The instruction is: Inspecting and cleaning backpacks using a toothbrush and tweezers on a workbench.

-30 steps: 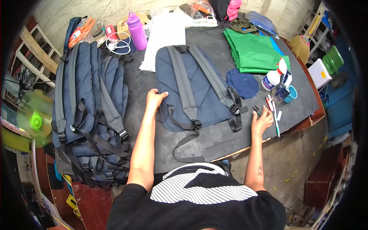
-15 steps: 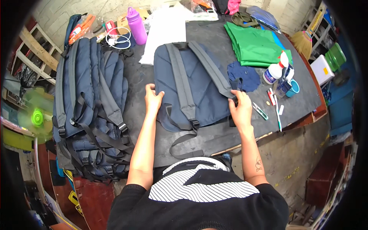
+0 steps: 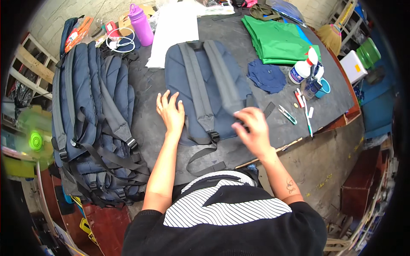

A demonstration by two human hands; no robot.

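Note:
A navy backpack lies on the dark table in front of me, its two grey padded shoulder straps facing up. My left hand rests at the bag's left side, fingers spread and holding nothing. At the lower right of the bag, my right hand has its fingers curled around the lower end of the right shoulder strap, with a dark bit showing between thumb and fingers. Motion blurs that hand and strap. The left strap lies flat, and its black webbing trails toward the table's front edge.
Several similar backpacks are piled at the left. Behind stand a purple bottle and white sheet material. To the right are folded green fabric, navy cloth, a spray bottle, small snips and a toothbrush.
My right hand has moved left and toward me, and the right strap has swung inward with it. My left hand has lifted its fingers from the bag's edge and spread them.

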